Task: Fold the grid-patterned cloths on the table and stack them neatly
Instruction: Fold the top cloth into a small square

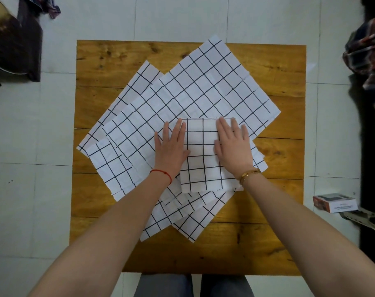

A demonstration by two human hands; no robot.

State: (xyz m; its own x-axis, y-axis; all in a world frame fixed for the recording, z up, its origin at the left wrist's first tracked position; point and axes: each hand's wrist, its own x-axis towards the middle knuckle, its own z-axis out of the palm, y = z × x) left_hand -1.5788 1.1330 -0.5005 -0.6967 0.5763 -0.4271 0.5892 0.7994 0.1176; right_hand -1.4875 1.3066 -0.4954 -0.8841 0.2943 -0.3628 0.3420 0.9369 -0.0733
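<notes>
Folded cloth [202,155]: small rectangle, long axis running away from person, square to counter [278,159] edge, lying on top of unfolded cloths [188,93] spread diagonally. Left hand [171,146] flat on its left edge, right hand [233,144] flat on right edge; both open, pressing, gripping nothing. Both equally near. Judged next: press crease.
</notes>
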